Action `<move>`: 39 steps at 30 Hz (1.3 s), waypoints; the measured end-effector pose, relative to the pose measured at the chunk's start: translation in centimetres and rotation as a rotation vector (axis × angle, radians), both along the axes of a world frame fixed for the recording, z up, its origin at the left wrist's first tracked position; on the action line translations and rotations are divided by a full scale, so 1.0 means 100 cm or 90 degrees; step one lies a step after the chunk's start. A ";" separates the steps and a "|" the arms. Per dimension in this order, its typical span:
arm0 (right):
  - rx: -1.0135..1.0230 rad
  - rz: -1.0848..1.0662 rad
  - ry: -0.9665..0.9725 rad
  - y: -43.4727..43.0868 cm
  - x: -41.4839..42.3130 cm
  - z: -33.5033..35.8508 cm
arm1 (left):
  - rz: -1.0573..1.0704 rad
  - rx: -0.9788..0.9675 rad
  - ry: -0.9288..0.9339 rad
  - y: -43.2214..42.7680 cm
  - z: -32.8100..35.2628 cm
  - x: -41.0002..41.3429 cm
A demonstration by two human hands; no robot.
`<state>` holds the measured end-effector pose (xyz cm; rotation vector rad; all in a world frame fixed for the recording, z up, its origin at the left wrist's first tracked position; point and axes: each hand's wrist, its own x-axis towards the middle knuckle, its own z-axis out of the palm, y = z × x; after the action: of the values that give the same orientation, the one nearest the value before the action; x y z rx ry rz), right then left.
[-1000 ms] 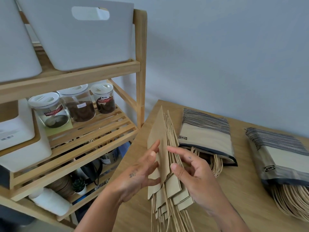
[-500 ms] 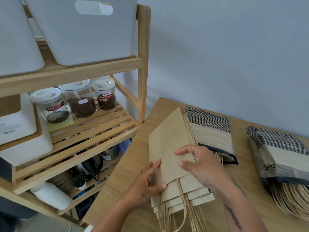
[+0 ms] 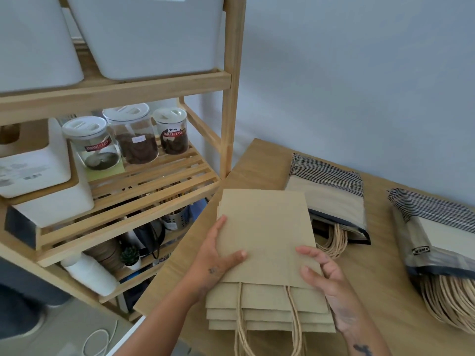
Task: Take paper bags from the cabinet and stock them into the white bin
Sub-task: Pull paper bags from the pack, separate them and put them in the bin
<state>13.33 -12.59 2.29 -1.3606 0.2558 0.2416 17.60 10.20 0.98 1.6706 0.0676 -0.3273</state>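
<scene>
Near the left edge of the light wooden table [image 3: 385, 291] lies a flat stack of brown paper bags [image 3: 264, 232], their twisted paper handles pointing toward the person. The left hand [image 3: 213, 263] grasps the stack's left side, thumb on top. The right hand [image 3: 326, 278] grasps its right edge, fingers curled over the top bag. A large white plastic bin [image 3: 154, 42] sits on the upper shelf of the wooden rack [image 3: 232, 98] beside the table. Two striped packs of bags [image 3: 331, 196] lie further right.
</scene>
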 end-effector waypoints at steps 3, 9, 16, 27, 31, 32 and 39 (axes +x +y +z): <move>-0.027 0.015 -0.015 0.000 -0.007 -0.006 | -0.002 0.031 0.001 0.002 -0.001 -0.014; -0.048 0.091 -0.006 0.000 -0.024 -0.010 | -0.009 0.059 0.037 0.009 -0.008 -0.050; -0.044 0.049 -0.041 0.014 -0.025 -0.011 | 0.033 0.082 0.022 0.010 -0.002 -0.070; 0.030 0.090 -0.165 0.064 0.010 0.010 | 0.194 0.156 -0.126 0.049 0.037 -0.066; 0.050 0.122 -0.214 0.091 0.020 0.031 | 0.239 0.183 -0.171 0.072 0.060 -0.074; 0.054 0.135 -0.229 0.098 0.022 0.039 | 0.249 0.189 -0.183 0.077 0.067 -0.076; 0.063 0.244 -0.355 0.137 0.040 0.100 | 0.344 0.168 -0.276 0.111 0.124 -0.097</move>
<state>17.32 1.15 12.28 -1.3170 -0.4806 0.1805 7.93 21.31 13.38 1.8728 0.2406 0.4694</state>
